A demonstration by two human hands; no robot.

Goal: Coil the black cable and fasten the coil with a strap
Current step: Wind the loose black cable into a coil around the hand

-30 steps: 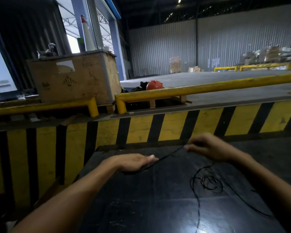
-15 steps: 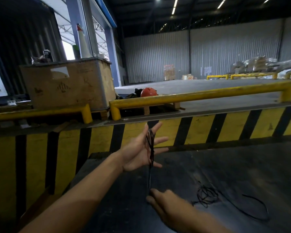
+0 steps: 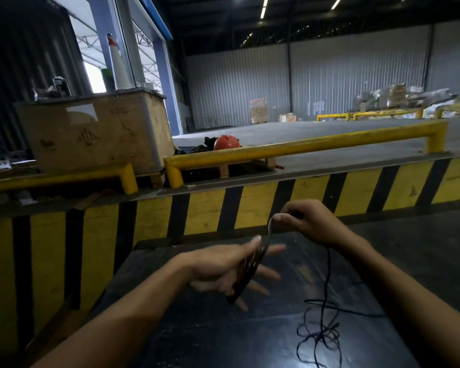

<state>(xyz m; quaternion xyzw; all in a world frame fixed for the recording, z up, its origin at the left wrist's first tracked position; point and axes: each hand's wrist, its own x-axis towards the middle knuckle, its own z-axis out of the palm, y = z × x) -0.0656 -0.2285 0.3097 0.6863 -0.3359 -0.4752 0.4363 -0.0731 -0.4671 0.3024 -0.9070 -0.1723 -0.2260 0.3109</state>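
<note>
Left hand: the left hand [image 3: 223, 272] was spread wide, fingers splayed, with loops of the black cable [image 3: 246, 274] wound across its palm.
Right hand: the right hand [image 3: 307, 221] pinched the cable's strand just above.
Loose cable: it lay tangled near the black table's [image 3: 197, 328] near right edge.

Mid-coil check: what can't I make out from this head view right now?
- Loop count: the turns of black cable on the left hand are motion-blurred into one dark band.
- Right hand grip: curled fingers hide how the cable is pinched.
- Loose cable pile: tangled, with a strand cut off by the bottom edge, so the remaining length is unclear.
- Strap: none can be made out.
</note>
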